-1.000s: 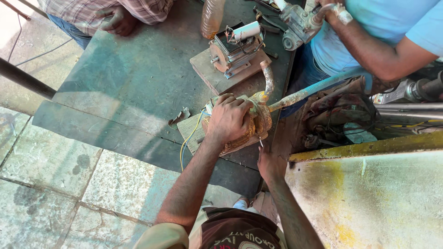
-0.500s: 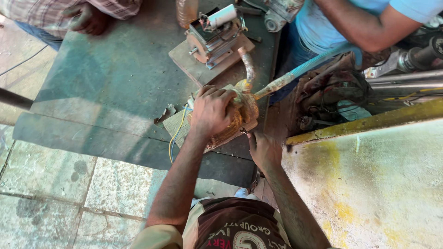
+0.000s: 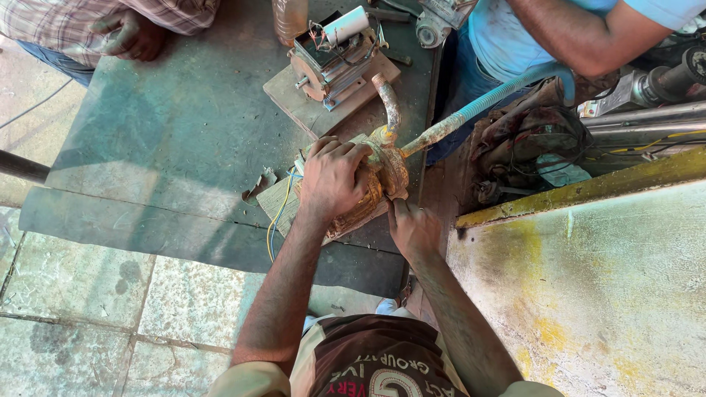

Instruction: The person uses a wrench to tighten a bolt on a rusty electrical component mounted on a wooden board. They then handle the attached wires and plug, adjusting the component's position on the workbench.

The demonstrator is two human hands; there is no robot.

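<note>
A rusty, ochre-coloured water pump sits on a wooden board at the near edge of a dark green metal table. My left hand is clamped over the top of the pump body. My right hand presses against the pump's lower right side; whether it holds a tool is hidden. A curved rusty pipe rises from the pump, and a ribbed blue-green hose runs off to the upper right.
A second small motor on a wooden board stands farther back. One person in a blue shirt is at upper right, another person's hand at upper left. Yellow-stained tank at right; coloured wires hang off the table.
The view has shifted slightly, so the pump sits a little higher in frame. Both my hands stay on the pump, the right one now lower against its side.
</note>
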